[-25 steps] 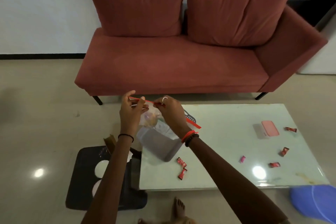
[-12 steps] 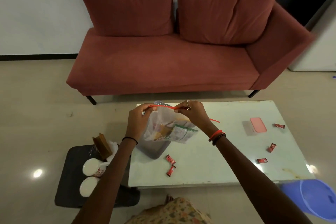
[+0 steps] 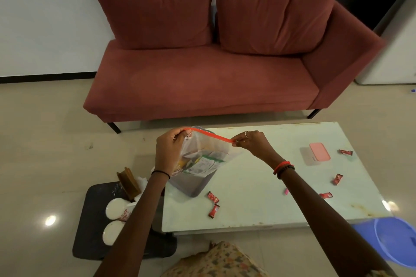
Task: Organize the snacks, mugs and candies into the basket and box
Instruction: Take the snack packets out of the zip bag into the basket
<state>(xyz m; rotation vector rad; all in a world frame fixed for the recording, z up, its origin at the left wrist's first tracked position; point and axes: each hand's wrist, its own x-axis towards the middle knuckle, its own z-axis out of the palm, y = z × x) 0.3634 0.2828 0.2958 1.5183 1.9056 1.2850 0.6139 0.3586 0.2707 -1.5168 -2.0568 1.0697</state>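
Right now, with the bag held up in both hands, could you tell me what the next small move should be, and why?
Probably lower the snack bag into the grey basket just beneath it. The left hand and right hand pinch the ends of its red zip strip, pulled taut, and the bag hangs over the basket.
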